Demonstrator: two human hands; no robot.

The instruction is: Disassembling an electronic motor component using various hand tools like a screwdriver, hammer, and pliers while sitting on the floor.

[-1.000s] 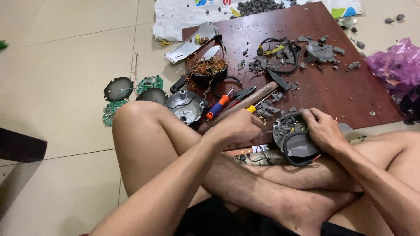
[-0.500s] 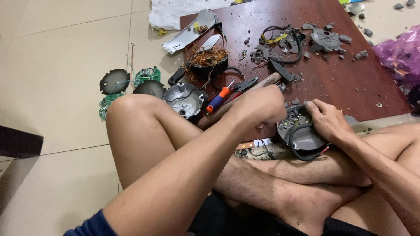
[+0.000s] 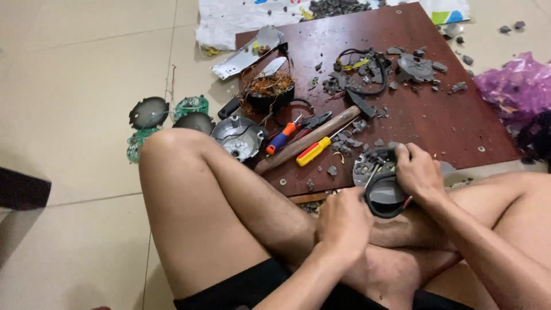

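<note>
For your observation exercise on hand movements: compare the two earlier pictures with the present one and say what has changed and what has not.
The left hand has drawn back from the board's near edge toward the person's lap, now beside the round grey part. The right hand keeps its grip on that part's top. The hammer, the two screwdrivers and the scattered fragments lie as before.

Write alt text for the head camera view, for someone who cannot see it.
A person sitting cross-legged on a tiled floor grips a round grey device with the right hand, the left hand closed beside it. On the dark wooden board ahead lie a hammer, screwdrivers, broken plastic bits and a bowl of copper wire.
</note>
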